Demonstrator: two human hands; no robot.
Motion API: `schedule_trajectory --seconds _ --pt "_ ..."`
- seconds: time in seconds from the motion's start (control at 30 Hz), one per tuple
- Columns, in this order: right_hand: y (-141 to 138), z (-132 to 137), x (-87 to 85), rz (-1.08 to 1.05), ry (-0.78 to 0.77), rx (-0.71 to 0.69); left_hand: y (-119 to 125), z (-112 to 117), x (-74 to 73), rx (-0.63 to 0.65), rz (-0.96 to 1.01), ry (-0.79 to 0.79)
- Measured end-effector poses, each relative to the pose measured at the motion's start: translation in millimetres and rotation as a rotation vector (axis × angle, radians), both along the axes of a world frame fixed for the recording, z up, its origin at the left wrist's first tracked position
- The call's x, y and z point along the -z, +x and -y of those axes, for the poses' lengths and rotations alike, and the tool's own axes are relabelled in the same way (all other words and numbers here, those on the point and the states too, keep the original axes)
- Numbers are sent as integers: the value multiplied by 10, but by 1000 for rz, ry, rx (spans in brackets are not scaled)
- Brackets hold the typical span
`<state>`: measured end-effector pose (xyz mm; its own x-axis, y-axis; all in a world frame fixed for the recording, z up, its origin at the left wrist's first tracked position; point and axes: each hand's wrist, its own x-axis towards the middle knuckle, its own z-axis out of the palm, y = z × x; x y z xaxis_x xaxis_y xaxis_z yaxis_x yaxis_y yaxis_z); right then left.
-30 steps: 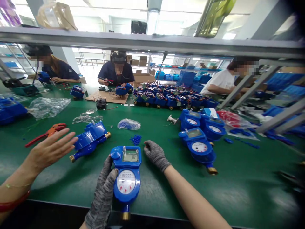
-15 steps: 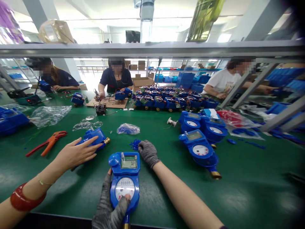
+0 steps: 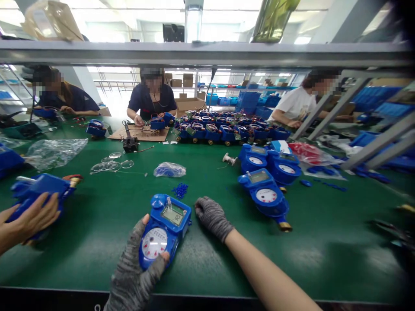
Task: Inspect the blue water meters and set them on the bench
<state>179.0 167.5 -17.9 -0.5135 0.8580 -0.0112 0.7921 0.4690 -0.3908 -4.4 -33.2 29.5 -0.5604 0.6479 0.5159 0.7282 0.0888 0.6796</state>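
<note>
At the bottom of the frame, left of centre, the left hand (image 3: pixel 138 263) in a grey glove with bare fingertips grips a blue meter (image 3: pixel 168 233). Its thumb presses on the lower right of the dial (image 3: pixel 154 243), and its fingers lie along the left side. The meter leans with its top toward the right, display (image 3: pixel 173 214) facing up; whether its underside touches the green table (image 3: pixel 220 276) is hidden. Right of it, apart, the right hand (image 3: pixel 214 218), also gloved, rests low with fingers curled together; I cannot tell whether they pinch anything. A small heap of blue bits (image 3: pixel 180 190) lies just beyond the meter, up and left of the right hand.

At the left edge, another person's hand (image 3: pixel 35 220) holds a second meter (image 3: pixel 48 188), its fingers close together across the near side.

Farther up, right of centre, three meters (image 3: pixel 267 196) sit in a cluster, a white spool (image 3: pixel 229 159) beside them. A small bag (image 3: pixel 170 169) lies at centre, with clear rings (image 3: pixel 112 165) to its left. Behind, rows of blue housings (image 3: pixel 223 129) fill the upper middle, and three people work beneath a shelf (image 3: pixel 207 55).
</note>
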Motion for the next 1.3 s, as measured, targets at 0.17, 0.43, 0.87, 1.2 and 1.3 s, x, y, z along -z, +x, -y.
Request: schedule_trajectory --seconds 0.17,0.43,0.87,1.2,1.3 --pt "-44 -92 -28 -44 -48 2 336 79 404 81 -13 -72" --pt "129 274 -38 -444 -90 -51 208 53 441 117 -92 -22" --pt "75 759 -90 -320 216 -75 245 31 413 125 -126 38" --pt "128 658 -221 -770 -429 36 243 9 422 130 -89 63" --pt "24 562 -227 -956 -879 107 231 10 435 135 -84 67"
